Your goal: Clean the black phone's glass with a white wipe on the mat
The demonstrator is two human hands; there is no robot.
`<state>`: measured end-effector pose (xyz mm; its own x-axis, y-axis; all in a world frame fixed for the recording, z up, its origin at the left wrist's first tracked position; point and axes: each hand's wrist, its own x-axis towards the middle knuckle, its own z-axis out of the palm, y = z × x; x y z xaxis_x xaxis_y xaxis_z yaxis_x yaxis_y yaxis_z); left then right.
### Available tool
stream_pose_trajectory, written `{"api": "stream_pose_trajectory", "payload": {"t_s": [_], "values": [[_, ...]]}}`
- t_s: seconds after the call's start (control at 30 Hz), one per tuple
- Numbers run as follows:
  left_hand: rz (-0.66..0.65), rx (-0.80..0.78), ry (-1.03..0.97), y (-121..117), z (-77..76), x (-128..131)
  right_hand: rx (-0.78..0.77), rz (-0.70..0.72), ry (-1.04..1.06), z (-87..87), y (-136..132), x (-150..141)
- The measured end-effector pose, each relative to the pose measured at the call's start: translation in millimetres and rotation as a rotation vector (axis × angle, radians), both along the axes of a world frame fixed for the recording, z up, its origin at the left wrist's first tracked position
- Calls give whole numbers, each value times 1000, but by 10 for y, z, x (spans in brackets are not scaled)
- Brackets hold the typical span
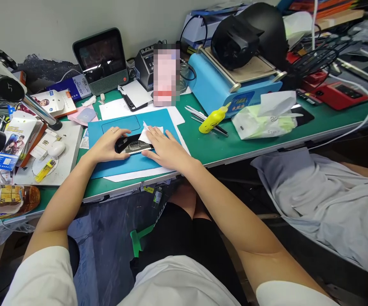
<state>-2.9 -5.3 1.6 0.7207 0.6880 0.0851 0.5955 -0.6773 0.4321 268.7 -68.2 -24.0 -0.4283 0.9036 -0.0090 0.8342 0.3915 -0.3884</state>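
A dark, glossy phone [133,145] lies flat on the blue mat [102,168], its surface reflecting light. Around its left end, my left hand [109,145] steadies it, with the thumb at the near edge and the fingers at the far edge. Under the fingers of my right hand [166,148] is a white tissue [144,135], pressed against the phone's right end. That hand partly covers both the tissue and the phone. A phone-shaped outline is visible on the mat behind the phone.
Beyond the mat stand a smart display [100,59] and a blue machine [203,83]. To the right are a yellow bottle [212,120], tweezers and a tissue pack [260,123]. A drink bottle [9,200] lies left. Another person's grey clothing [324,191] shows at right.
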Motion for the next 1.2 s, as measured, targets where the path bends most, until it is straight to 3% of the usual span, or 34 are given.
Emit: {"api": "stream_pose_trajectory", "payload": {"t_s": [0.2,0.5,0.83,1.1,1.2], "values": [[7,-10,10,-23,4,17,24,-4,-38,-15,-379,43],[30,-30,-22,-20,-6,4,41,-37,-80,75,-66,-47],[41,-61,-30,-21,8,7,58,-15,-66,72,-500,51],[49,-57,-12,-25,32,15,32,-29,-51,91,-62,-41],[59,-62,-1,-24,62,17,37,-36,-44,120,-48,-58]]}}
